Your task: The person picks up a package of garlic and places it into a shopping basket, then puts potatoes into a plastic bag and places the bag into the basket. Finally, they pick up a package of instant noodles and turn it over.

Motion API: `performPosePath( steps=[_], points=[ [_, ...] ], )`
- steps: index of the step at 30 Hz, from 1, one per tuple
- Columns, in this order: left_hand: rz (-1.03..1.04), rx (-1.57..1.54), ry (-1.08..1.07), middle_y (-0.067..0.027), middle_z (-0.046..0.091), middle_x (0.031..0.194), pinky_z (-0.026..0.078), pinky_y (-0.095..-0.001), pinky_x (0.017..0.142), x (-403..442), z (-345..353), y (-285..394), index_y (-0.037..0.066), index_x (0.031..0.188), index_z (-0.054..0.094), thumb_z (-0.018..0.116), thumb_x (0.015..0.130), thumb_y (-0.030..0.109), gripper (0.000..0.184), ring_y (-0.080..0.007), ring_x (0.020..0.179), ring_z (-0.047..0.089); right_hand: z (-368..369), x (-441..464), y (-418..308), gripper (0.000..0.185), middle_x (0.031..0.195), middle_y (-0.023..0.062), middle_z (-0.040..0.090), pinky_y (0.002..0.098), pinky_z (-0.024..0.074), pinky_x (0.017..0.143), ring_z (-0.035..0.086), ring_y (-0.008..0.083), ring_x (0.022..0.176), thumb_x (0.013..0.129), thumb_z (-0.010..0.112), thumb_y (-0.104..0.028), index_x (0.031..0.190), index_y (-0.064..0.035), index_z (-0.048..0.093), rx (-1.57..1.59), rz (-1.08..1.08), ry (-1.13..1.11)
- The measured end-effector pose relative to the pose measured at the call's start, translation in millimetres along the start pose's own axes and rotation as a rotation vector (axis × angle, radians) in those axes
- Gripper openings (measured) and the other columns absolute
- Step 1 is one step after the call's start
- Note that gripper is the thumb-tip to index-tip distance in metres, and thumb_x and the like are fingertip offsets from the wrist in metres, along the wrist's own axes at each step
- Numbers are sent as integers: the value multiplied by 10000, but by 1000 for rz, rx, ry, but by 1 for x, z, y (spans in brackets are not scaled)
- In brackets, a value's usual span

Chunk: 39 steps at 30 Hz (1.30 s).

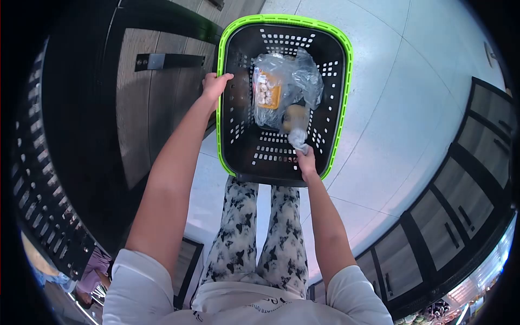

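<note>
A black basket [284, 20] with a bright green rim stands in front of my legs. My left hand [216, 85] grips the basket's left rim, thumb over the inner edge. Inside the basket, my right hand [306, 161] is closed on the twisted top of a clear plastic bag [297, 138], which holds something round and light brown. Beyond it in the basket lies a clear plastic package [269, 91] with an orange tray of small white round items. Another crumpled clear bag [309, 78] rests to its right.
Dark wooden cabinets [135, 103] with black handles are close on the left. More cabinets [433, 222] curve along the right. The floor [379, 108] is pale tile. Part of another person [93, 277] shows at the lower left edge.
</note>
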<state>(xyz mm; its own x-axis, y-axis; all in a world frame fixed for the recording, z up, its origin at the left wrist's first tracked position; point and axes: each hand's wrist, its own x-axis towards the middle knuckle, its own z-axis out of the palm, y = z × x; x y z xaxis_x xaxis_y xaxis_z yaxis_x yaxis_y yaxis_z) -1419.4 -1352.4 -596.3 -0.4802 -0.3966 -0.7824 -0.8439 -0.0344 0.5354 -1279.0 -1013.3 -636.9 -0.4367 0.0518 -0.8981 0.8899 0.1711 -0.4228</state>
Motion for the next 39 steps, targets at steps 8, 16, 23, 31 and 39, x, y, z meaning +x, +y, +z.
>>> performPosePath(
  steps=[8, 16, 23, 31, 39],
  points=[
    [-86, 38, 169, -192, 515, 1076, 516, -334, 704, 30, 1, -10, -78, 1071, 431, 715, 649, 202, 581, -252, 879, 594, -18, -156, 10, 591, 1329, 196, 362, 432, 256, 1031, 325, 352, 1244, 803, 579, -212, 1312, -63, 319, -637, -538, -138],
    [192, -181, 105, -18, 508, 654, 339, -258, 422, -85, -1, 30, 48, 800, 518, 698, 693, 225, 274, -97, 515, 471, -72, -265, 68, 748, 1404, 244, 193, 398, 241, 1044, 247, 360, 1288, 851, 376, -500, 1352, 27, 204, -730, 57, -288],
    [498, -213, -80, 29, 438, 486, 307, -229, 429, -269, -54, 57, 90, 510, 439, 600, 799, 143, 335, -55, 444, 407, -106, -331, 67, 624, 1119, 275, 532, 382, 381, 922, 513, 358, 1075, 853, 385, -493, 1186, 25, 483, -772, 163, -259],
    [1155, 374, -252, -143, 646, 871, 504, -321, 635, -499, -77, 129, 57, 980, 617, 562, 610, -55, 390, -249, 737, 643, -182, -458, -125, 356, 991, 171, 592, 352, 441, 798, 578, 292, 859, 697, 685, -131, 1009, -6, 569, -295, -897, 750],
    [1132, 835, -323, -159, 624, 891, 493, -400, 666, -553, -76, 97, 173, 1289, 418, 550, 638, 8, 684, -329, 756, 607, -217, -404, -254, 377, 1017, 130, 582, 391, 336, 956, 534, 278, 1025, 721, 688, -155, 1054, -43, 552, -671, -1315, 190]
  ],
)
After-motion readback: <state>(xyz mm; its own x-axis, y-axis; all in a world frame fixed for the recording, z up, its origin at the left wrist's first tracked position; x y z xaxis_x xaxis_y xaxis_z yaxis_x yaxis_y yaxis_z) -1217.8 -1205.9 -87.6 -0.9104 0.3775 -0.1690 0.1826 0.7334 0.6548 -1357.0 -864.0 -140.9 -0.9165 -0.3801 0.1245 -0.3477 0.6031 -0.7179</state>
